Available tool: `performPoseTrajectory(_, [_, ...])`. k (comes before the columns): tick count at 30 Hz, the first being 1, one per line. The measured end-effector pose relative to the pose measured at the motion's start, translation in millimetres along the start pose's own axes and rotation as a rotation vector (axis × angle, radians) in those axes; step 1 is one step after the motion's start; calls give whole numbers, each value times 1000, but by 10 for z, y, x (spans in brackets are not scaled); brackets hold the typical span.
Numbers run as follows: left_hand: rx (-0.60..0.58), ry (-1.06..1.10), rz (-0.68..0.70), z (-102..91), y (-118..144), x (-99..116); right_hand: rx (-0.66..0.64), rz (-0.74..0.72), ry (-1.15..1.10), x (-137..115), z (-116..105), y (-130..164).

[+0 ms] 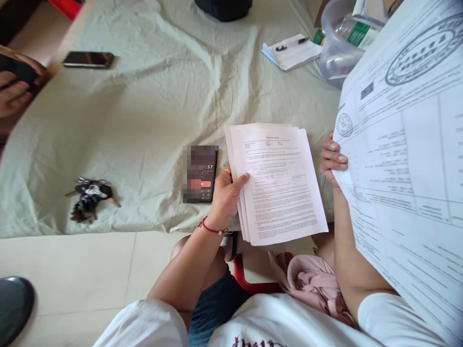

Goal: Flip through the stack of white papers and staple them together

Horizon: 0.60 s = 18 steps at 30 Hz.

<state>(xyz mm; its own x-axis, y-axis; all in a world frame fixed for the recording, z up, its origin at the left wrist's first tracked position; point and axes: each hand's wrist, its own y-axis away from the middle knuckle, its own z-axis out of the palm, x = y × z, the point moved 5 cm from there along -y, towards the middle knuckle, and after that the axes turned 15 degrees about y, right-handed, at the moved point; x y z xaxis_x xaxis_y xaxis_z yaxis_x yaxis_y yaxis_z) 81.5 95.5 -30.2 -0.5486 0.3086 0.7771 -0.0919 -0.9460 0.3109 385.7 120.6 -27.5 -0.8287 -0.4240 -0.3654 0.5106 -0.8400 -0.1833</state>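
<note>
Left hand [226, 200] gripping papers [282, 188], bottle [356, 31] in tub [331, 58]

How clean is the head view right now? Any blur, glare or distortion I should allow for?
Head view: soft, even daylight, no harsh glare; the stack of papers in the left hand is sharp. The stamped sheet held by the right hand sits close to the lens, looming and stretched. The phone screen is pixelated; another person's hand at the left edge is blurred.

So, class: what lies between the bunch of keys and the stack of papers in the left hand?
In the head view, a phone lies face up on the sheet.
</note>
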Motion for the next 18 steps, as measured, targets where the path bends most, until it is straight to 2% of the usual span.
performPoseTrajectory(3, [-2,0,-4,7,6,1,-111,-11,49,-31,46,27])
performPoseTrajectory(7, [-4,7,-2,10,4,0,57,-58,199,-89,-44,101])
performPoseTrajectory(9, [-5,10,-3,8,2,-4,78,-76,196,-91,-58,117])
performPoseTrajectory(18, [0,13,-5,7,9,2,-136,-20,69,-11,7,21])
